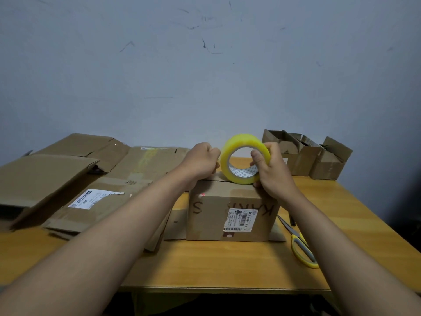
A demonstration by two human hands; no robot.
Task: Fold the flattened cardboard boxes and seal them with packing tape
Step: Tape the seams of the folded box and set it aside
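Right hand grips upright tape roll, core facing camera; left hand fisted beside it

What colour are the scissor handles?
Yellow with grey inside the loops; the scissors show in the head view, lying on the table right of the box.

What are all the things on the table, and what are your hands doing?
Tape roll: one, yellowish clear, upright on the folded box.
Folded box: one, brown, table middle, white label on front.
Flattened boxes: several, brown, piled at left.
Small open boxes: about three, brown, far right by the wall.
Scissors: one pair, yellow and grey handles, right of the folded box.
Table: one, orange wood.
Left hand: pinching at the roll's edge.
Right hand: grip on the roll.
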